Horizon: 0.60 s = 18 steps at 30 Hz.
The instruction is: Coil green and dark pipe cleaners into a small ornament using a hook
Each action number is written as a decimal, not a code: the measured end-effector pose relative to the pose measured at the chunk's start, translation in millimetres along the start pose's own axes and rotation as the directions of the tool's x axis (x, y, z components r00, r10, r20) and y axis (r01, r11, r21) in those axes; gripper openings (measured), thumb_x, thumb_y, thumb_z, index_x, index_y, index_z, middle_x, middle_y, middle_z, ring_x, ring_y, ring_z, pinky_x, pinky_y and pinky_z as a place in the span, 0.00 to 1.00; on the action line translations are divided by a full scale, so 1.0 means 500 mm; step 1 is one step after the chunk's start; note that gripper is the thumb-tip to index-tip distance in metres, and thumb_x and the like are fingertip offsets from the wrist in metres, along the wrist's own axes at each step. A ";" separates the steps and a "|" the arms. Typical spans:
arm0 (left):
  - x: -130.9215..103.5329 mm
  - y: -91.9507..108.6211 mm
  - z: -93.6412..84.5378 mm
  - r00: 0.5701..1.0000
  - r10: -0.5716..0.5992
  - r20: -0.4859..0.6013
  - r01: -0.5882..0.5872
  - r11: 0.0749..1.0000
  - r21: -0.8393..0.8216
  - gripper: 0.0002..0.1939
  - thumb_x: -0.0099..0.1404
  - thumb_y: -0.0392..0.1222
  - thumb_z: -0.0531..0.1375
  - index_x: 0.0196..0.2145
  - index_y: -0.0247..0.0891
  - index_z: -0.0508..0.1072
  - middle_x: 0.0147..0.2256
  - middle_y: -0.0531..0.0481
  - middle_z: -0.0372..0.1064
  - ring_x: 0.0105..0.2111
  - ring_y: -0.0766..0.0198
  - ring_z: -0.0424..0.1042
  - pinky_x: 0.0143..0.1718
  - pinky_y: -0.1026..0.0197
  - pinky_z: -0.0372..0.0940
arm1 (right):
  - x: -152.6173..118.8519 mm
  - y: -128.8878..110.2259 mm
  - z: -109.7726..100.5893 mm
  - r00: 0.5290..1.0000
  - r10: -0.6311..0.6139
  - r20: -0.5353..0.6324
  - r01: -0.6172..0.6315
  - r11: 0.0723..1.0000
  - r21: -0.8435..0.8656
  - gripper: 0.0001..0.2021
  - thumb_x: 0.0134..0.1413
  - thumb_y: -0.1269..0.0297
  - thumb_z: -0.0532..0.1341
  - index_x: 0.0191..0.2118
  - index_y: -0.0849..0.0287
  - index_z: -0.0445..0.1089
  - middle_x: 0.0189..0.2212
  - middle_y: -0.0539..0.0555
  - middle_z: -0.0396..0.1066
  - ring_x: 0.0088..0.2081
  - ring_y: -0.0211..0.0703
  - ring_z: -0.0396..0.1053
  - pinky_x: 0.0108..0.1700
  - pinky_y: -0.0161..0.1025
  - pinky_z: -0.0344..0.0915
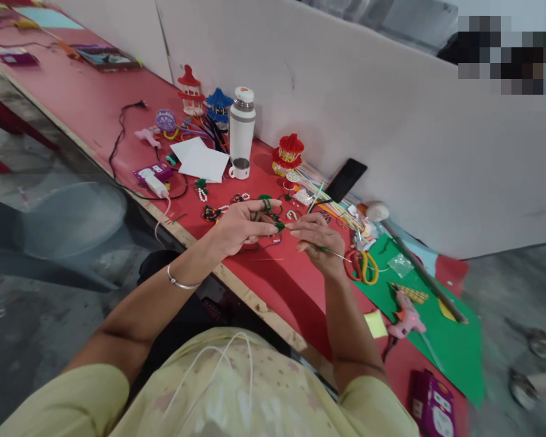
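Note:
Green yarn (267, 206) is looped round the raised fingers of my left hand (239, 229), and its thumb and fingertips pinch a small green crocheted piece (279, 227). My right hand (321, 240) is closed on a thin crochet hook (339, 255), whose metal shaft sticks out behind the palm; the fingers cover much of it. Right fingertips meet the green piece beside the left ones. On the red tabletop beyond lie beaded charms (202, 190), dark multicoloured pieces (212, 212) and a packet of white beads (303, 196).
A white flask (242, 130) stands behind white papers (200, 161). Pipe-cleaner lanterns (289, 152) line the partition, near a phone (347, 179). To the right are scissors (362, 266), a pink glue gun (407, 315) and green sheet (459, 358). Cords and a purple power box (152, 174) sit left.

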<state>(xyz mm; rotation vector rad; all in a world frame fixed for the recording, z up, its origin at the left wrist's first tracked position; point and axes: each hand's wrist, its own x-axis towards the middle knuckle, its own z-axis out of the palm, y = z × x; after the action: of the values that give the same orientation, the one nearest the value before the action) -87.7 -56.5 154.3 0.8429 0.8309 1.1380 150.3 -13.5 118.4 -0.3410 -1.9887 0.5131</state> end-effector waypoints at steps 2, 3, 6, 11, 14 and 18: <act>0.001 0.001 0.001 0.999 0.037 -0.039 -0.034 0.995 0.089 0.39 0.46 0.33 0.78 0.58 0.31 0.79 0.25 0.54 0.75 0.15 0.77 0.58 0.15 0.69 0.46 | 0.006 -0.011 -0.011 0.999 -0.007 0.052 0.009 0.999 -0.031 0.17 0.62 0.54 0.71 0.56 0.38 0.81 0.49 0.50 0.87 0.49 0.49 0.80 0.54 0.54 0.76; 0.001 0.001 0.002 0.996 0.063 -0.059 -0.055 0.990 0.132 0.39 0.47 0.33 0.78 0.58 0.30 0.79 0.25 0.54 0.76 0.17 0.76 0.60 0.16 0.69 0.47 | 0.009 -0.017 -0.016 0.997 -0.014 0.072 0.017 0.999 -0.045 0.17 0.62 0.55 0.71 0.56 0.39 0.81 0.49 0.50 0.87 0.49 0.49 0.80 0.55 0.53 0.76; 0.006 -0.003 0.004 0.985 0.152 -0.078 -0.131 0.965 0.226 0.38 0.46 0.35 0.79 0.57 0.30 0.80 0.27 0.52 0.77 0.21 0.73 0.66 0.20 0.69 0.54 | 0.018 -0.033 -0.025 0.995 -0.024 0.095 0.032 0.996 -0.084 0.17 0.63 0.56 0.70 0.56 0.40 0.80 0.49 0.51 0.87 0.49 0.48 0.80 0.55 0.52 0.76; 0.013 -0.007 0.003 0.984 0.163 -0.065 -0.140 0.953 0.267 0.41 0.48 0.38 0.79 0.60 0.30 0.78 0.27 0.51 0.78 0.23 0.68 0.72 0.24 0.67 0.61 | 0.028 -0.054 -0.031 0.992 -0.048 0.112 0.070 0.978 -0.197 0.17 0.63 0.59 0.71 0.56 0.40 0.80 0.49 0.50 0.87 0.49 0.48 0.80 0.54 0.51 0.77; 0.009 -0.003 0.002 0.983 0.165 -0.074 -0.137 0.945 0.297 0.40 0.48 0.38 0.78 0.60 0.29 0.78 0.27 0.50 0.79 0.24 0.67 0.73 0.25 0.66 0.64 | 0.031 -0.063 -0.034 0.990 -0.059 0.132 0.088 0.969 -0.230 0.17 0.63 0.61 0.71 0.56 0.41 0.80 0.49 0.51 0.87 0.49 0.47 0.80 0.54 0.50 0.77; 0.004 0.000 -0.001 0.977 0.204 -0.062 -0.171 0.922 0.347 0.38 0.48 0.37 0.77 0.58 0.29 0.80 0.27 0.51 0.79 0.26 0.67 0.73 0.28 0.65 0.67 | 0.034 -0.073 -0.040 0.987 -0.030 0.155 0.060 0.979 -0.194 0.14 0.65 0.59 0.70 0.55 0.42 0.81 0.48 0.51 0.87 0.48 0.48 0.81 0.54 0.52 0.77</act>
<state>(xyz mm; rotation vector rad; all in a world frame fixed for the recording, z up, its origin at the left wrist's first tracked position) -87.7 -54.3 154.0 1.1819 1.0650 1.2289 160.0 -33.4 157.6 -0.3883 -2.1968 0.3197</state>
